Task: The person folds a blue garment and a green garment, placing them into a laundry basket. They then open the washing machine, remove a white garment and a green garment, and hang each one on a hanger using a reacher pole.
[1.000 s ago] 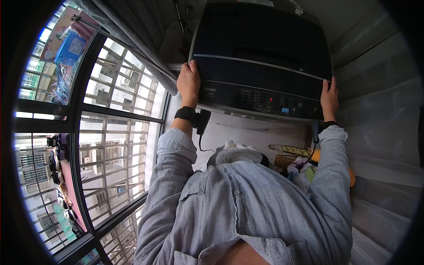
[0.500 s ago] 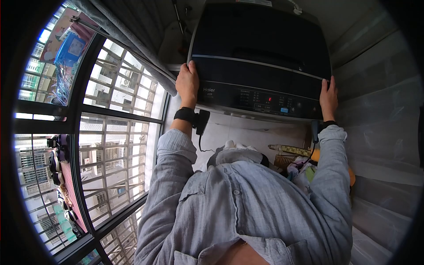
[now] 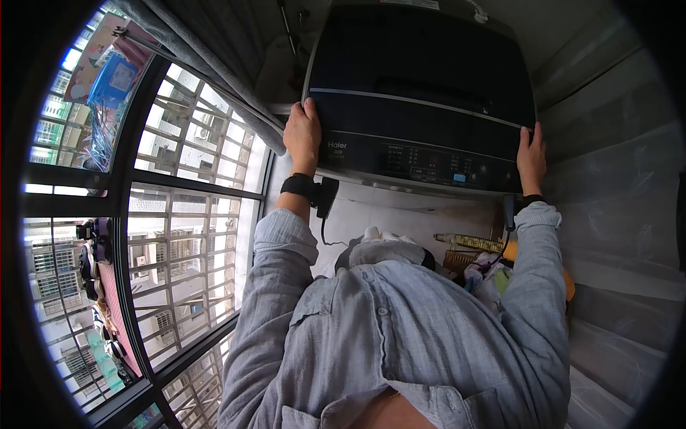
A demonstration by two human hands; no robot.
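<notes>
A black top-loading washing machine [image 3: 421, 107] marked Haier stands in front of me with its lid down. My left hand [image 3: 302, 136] grips its left edge near the front corner, thumb and fingers on the rim. On the opposite edge, my right hand [image 3: 531, 154] holds the right front corner in the same way. Part of the fingers of both hands is hidden down the machine's sides. Between the hands lies the control panel [image 3: 429, 166], where one blue-lit button [image 3: 459, 177] shows. Each wrist wears a black strap with a cabled device.
Barred windows [image 3: 193, 214] run along the left, with a grey curtain [image 3: 214, 64] beside the machine. Shoes [image 3: 103, 322] sit on a pink ledge outside. Below right are a wicker basket [image 3: 457, 262] and some cloth items [image 3: 482, 272]. A pale wall [image 3: 614, 207] closes the right side.
The red digit lit on the control panel is now dark, while the blue button stays lit. Both hands keep their hold on the machine's edges, almost unmoved.
</notes>
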